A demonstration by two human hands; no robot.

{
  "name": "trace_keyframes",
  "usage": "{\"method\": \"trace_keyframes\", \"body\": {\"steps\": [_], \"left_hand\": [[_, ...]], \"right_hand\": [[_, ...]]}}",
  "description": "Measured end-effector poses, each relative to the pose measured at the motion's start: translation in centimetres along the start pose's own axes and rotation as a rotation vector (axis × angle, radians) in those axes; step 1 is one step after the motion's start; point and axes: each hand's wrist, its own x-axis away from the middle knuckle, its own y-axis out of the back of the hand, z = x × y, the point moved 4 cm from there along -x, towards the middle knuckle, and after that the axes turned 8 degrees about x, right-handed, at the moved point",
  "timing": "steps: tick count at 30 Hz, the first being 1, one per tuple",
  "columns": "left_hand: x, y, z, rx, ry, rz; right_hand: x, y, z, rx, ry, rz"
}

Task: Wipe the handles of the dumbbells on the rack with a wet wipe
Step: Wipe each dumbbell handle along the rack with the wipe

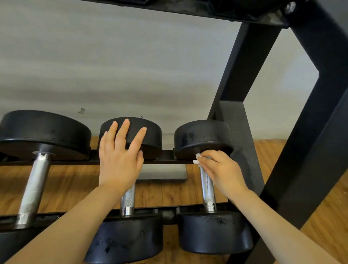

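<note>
Head view, near to far: low on the rack, lower right, the right hand pinches a soft, limp wet wipe round the far end of the rightmost dumbbell's knurled steel handle, which is probably grippy. At centre, the left hand rests flat, fingers straight, on the middle dumbbell's far head; these rigid weights likely stay put under wiping.

Black rack rails bear three dumbbells, perhaps a fourth at the left edge
</note>
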Motion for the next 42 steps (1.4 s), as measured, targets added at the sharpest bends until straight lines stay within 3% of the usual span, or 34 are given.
{"method": "trace_keyframes", "body": {"steps": [5, 17, 20, 26, 31, 37, 42], "left_hand": [[0.1, 0.0, 0.0, -0.001, -0.007, -0.02], [0.0, 0.0, 0.1, 0.013, 0.001, -0.013], [0.1, 0.0, 0.1, 0.008, 0.0, -0.016], [0.1, -0.1, 0.0, -0.002, -0.004, -0.023], [0.0, -0.2, 0.1, -0.002, -0.001, -0.027], [0.1, -0.2, 0.2, 0.004, -0.01, -0.039], [0.1, -0.2, 0.2, 0.009, -0.006, -0.038]], "right_hand": [[0.7, 0.1, 0.0, 0.051, 0.159, -0.066], [-0.2, -0.1, 0.4, -0.017, 0.18, 0.058], [-1.2, -0.6, 0.5, 0.022, 0.125, 0.125], [-0.1, -0.1, 0.5, -0.111, 0.101, 0.017], [-0.8, -0.2, 0.3, -0.143, 0.035, 0.091], [-1.0, 0.1, 0.6, -0.058, 0.173, 0.11], [-1.5, -0.1, 0.5, -0.146, -0.007, 0.069]]}}
